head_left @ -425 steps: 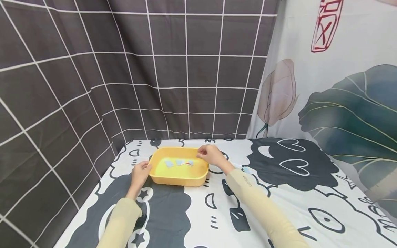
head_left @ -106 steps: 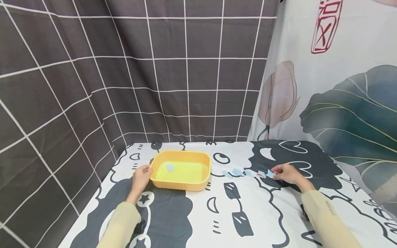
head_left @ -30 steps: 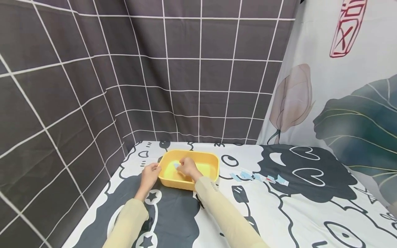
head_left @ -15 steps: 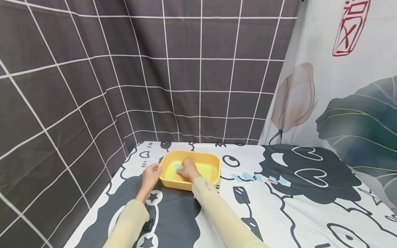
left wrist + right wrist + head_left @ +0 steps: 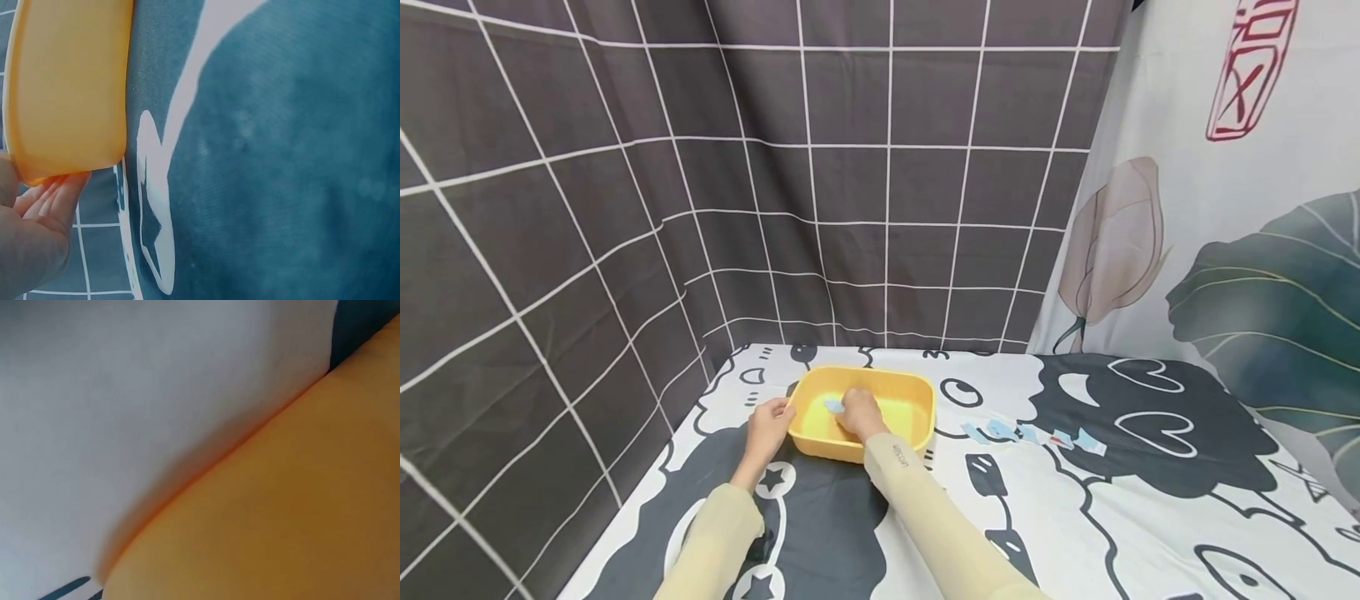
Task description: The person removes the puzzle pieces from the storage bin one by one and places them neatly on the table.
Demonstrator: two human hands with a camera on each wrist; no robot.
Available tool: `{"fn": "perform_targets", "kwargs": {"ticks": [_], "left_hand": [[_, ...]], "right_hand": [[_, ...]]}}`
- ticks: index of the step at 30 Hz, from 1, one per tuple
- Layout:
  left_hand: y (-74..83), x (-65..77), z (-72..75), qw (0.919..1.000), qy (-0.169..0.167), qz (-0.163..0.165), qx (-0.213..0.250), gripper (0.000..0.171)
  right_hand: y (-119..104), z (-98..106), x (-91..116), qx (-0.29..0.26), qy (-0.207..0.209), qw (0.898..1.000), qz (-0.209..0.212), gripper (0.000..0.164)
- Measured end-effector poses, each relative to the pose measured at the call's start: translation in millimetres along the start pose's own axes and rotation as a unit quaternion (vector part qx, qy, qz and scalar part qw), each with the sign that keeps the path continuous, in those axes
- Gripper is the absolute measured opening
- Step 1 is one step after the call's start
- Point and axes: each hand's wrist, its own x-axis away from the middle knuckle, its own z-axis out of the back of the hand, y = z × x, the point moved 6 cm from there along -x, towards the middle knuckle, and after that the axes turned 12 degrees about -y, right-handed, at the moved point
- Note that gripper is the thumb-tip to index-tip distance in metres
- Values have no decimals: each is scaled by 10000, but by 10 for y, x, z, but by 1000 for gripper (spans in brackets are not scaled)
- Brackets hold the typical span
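Note:
My left hand (image 5: 767,429) holds the left end of a yellow plastic basin (image 5: 917,442). In the left wrist view, the fingers (image 5: 62,200) lie against the basin's end wall. Inside the basin is my right hand (image 5: 859,410), its fingers curled down to the bottom. A small, thin light blue piece (image 5: 833,406) shows beside the fingertips, which are hidden, so I cannot tell whether they pinch it or only touch it. The right wrist view shows the basin's wall (image 5: 281,506) but not the hand.
Several thin light blue pieces (image 5: 1002,429) lie in a row on the cloth right of the basin; one piece (image 5: 1062,439) has a red patch. The patterned cloth (image 5: 820,533) covers the table. A dark grid curtain (image 5: 850,192) hangs behind and left.
Earlier, several pieces lay in the basin; most now form the row on the cloth. My right hand has come back from the row's end into the basin. My left hand stays on the rim.

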Motion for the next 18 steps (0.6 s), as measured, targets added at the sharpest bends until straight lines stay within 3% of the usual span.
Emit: {"fn": "perform_targets", "kwargs": {"ticks": [13,18], "left_hand": [[39,17,14,10000,3,-55,36,34],[41,23,32,9991,163,-368,121,36]], "right_hand": [[66,21,-7,-426,-164,9989,-85,20],[59,33,-6,-786,-152,9967,93,23]]}}
